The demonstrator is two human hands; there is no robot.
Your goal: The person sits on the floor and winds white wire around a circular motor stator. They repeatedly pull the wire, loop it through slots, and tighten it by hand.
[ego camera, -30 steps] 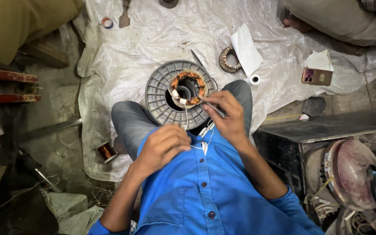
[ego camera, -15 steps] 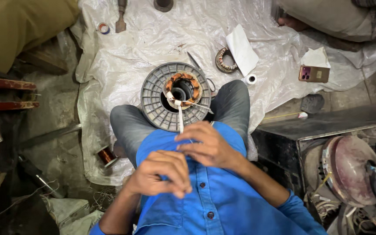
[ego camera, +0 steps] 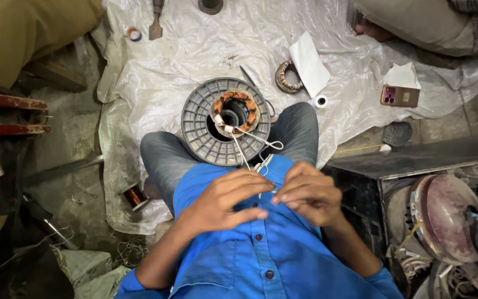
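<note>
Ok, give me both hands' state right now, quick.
Left hand: fingers curled, pinching the white strings at the chest.
Right hand: fingers curled, pinching the same strings.

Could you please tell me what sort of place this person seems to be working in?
Most likely a small motor repair or rewinding workshop, with work done on the floor. A stator with copper windings sits in a grey ribbed housing, a spool of copper wire lies on the plastic sheet, and dismantled machine parts stand nearby.

Grey ribbed round motor housing (ego camera: 200, 130) with copper-wound stator (ego camera: 235, 112) at centre, resting flat between the crossed knees on white plastic sheet. White lead wires (ego camera: 248, 150) run from stator to fingertips of left hand (ego camera: 225, 200) and right hand (ego camera: 307, 194), pinched at chest.
</note>
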